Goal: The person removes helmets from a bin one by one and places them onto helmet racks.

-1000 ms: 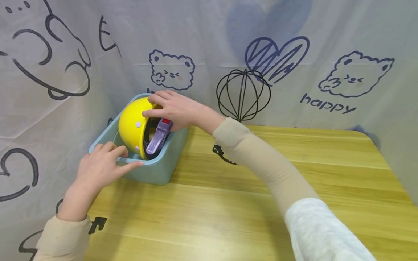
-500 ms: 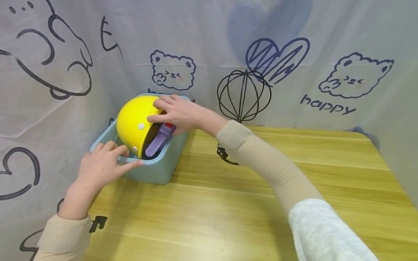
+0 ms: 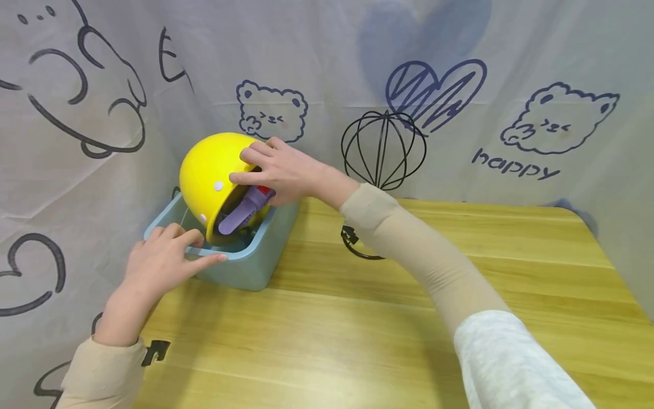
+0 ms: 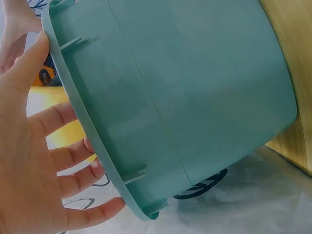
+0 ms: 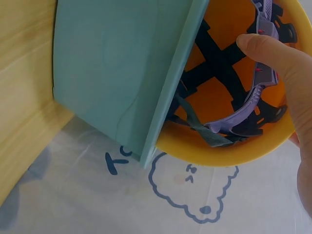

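Note:
A yellow helmet (image 3: 206, 165) sits tilted, partly raised above the rim of a blue-green plastic bin (image 3: 245, 271). My right hand (image 3: 288, 173) grips the helmet's edge, thumb inside the shell and fingers outside. Inside, the right wrist view shows a purple headband (image 5: 239, 114) with red marks and crossed black straps (image 5: 214, 63). At the bin's near rim, my left hand (image 3: 158, 258) holds on, fingers hooked over the inside and thumb lying along the edge. The left wrist view has that hand's fingertips right at the rim (image 4: 87, 124).
The bin stands on a wooden table (image 3: 327, 341) at its far left corner, close to a white printed curtain (image 3: 327, 51). Behind my right forearm rises a black wire, whisk-like shape (image 3: 382, 150). Small black mounts sit at both wrists.
My right hand has tilted and lifted the helmet, so it sits higher above the bin's rim and more of the bin's inside shows. My left hand has stayed on the rim.

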`<state>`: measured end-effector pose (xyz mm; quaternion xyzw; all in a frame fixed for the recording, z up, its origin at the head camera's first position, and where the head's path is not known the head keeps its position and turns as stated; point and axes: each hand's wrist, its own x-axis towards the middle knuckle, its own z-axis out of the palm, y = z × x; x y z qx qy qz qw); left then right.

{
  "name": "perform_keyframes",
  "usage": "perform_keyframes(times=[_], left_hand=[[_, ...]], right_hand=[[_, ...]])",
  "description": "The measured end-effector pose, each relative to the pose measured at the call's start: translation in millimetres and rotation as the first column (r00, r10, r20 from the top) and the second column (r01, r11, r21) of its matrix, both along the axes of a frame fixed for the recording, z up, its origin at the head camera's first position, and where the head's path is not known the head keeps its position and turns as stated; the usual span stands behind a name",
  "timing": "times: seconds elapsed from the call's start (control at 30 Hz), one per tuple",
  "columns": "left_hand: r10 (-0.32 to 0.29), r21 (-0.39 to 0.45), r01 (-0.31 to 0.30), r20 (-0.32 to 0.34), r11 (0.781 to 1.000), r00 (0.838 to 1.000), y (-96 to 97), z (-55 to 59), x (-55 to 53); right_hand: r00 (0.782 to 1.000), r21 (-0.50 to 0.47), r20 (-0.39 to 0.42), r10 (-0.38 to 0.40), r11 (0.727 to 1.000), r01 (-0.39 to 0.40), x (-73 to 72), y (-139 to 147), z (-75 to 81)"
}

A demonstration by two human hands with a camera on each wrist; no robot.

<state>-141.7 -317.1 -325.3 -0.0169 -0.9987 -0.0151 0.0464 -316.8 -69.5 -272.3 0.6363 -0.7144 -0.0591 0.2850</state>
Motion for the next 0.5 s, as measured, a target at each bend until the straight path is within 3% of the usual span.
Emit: perform_keyframes(times=[0.5], left_hand=[[0.020, 0.018, -0.020, 0.016, 1.000, 1.000, 0.9, -0.3, 1.2]], right_hand=[[0.997, -0.009, -0.076, 0.024, 1.000, -0.025, -3.6, 9.8, 10.6]])
